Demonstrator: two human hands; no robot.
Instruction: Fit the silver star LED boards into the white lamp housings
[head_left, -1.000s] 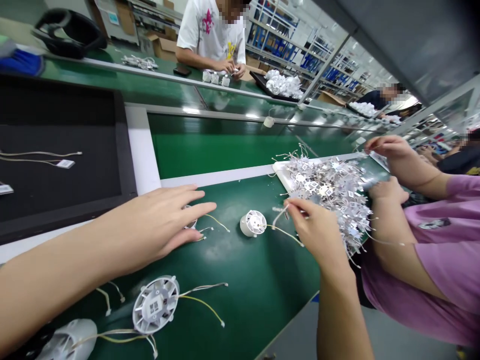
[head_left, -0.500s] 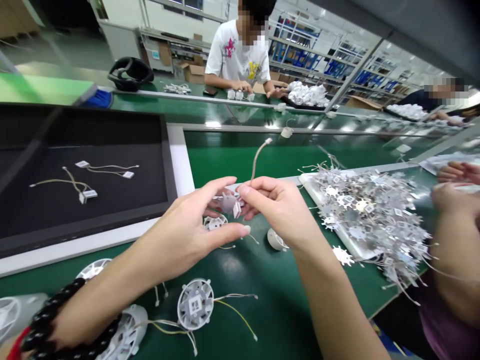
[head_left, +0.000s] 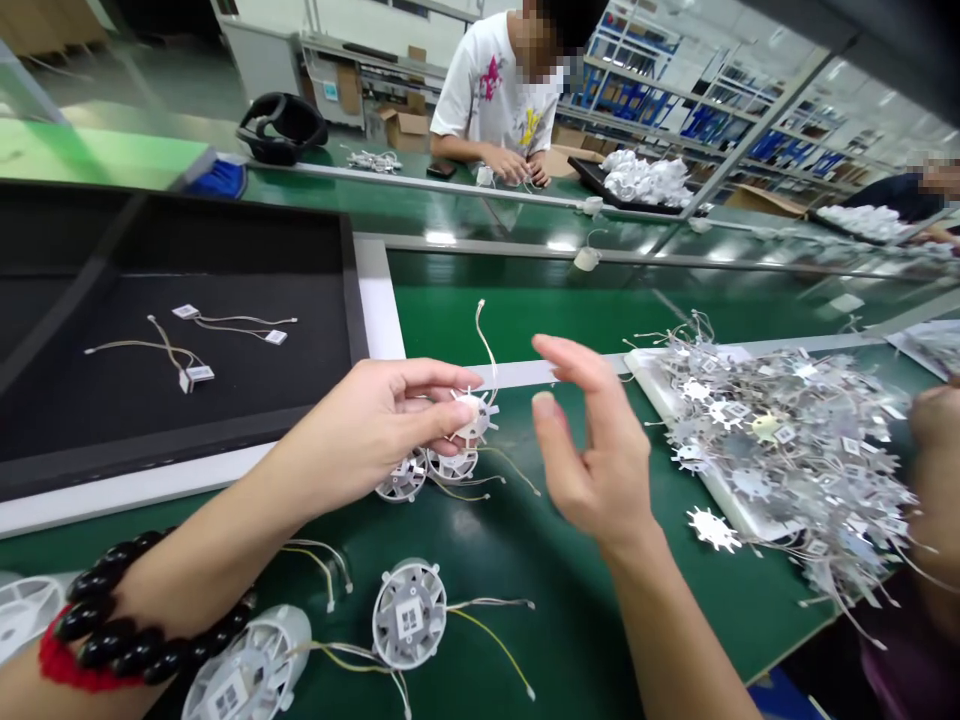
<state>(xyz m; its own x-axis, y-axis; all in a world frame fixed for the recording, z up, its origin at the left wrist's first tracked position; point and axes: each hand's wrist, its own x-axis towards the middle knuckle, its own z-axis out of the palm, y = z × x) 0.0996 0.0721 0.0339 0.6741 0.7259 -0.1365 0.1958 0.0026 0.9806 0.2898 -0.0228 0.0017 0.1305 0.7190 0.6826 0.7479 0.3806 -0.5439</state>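
Observation:
My left hand (head_left: 397,405) pinches a toothed silver metal plate (head_left: 477,418) between thumb and fingers, and a thin pale cable with a small plug rises from it. To the right, my right hand (head_left: 592,450) is apart from the plate, its thumb and fingers spread around nothing. Below the held plate lie two round white spoked housings (head_left: 403,476), partly covered by my left hand. Closer to me, another round white housing (head_left: 410,615) bears a square printed label and trails wires. A larger one (head_left: 251,665) leans near my left wrist.
A heap of toothed metal plates with cables (head_left: 780,440) covers a white tray at right, one loose plate (head_left: 712,530) beside it. A black tray (head_left: 150,430) holds several small wired parts. Across the bench a person (head_left: 495,110) works; another person's arm (head_left: 937,480) is at far right.
My right hand has let go of the plate and its cable and moved right, opening. My left hand now pinches the plate, turned to face me. The view has shifted slightly.

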